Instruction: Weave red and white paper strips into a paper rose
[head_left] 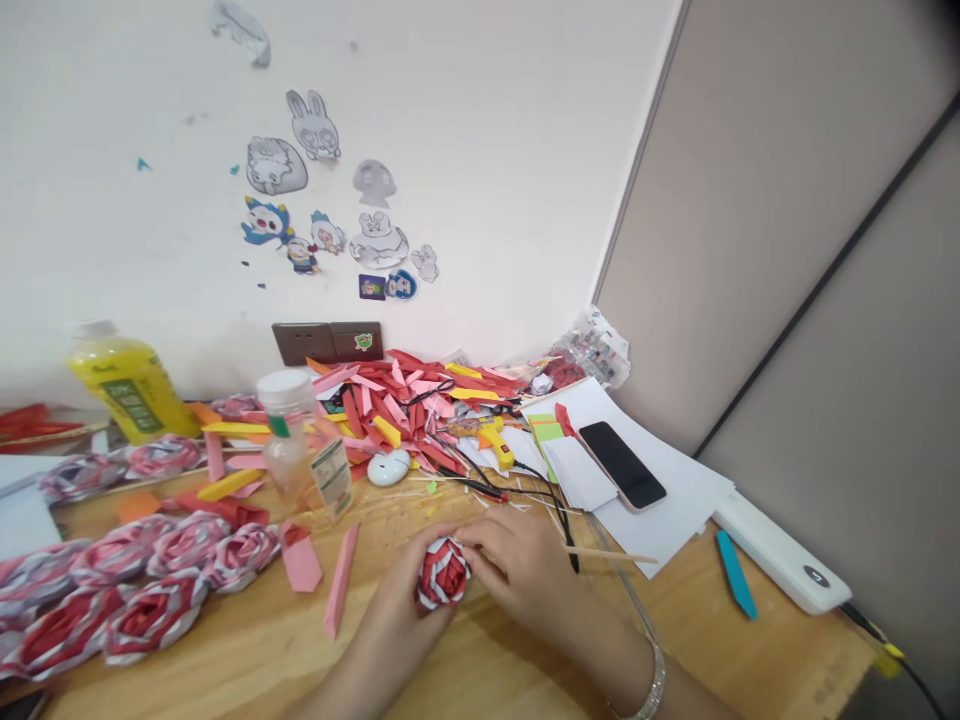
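A red and white folded paper rose (444, 575) sits upright in front of me, its layered petals facing up. My left hand (409, 592) is wrapped round its left side and base. At its upper right edge, the bent fingers of my right hand (517, 565) pinch the outer petals; the fingertips are partly hidden. Left of the hands lie a folded pink paper strip (343, 580) and a pink and red folded piece (300, 562). Finished pink, red and white paper roses (154, 610) stand in rows at the left.
Behind the hands is a heap of folded paper strips (397, 400). A yellow glue gun (495, 443) with its cable, a white mouse (388, 467), a clear jar (289, 450) and a yellow bottle (135, 385) stand around it. A phone (622, 465) rests on white sheets (679, 490).
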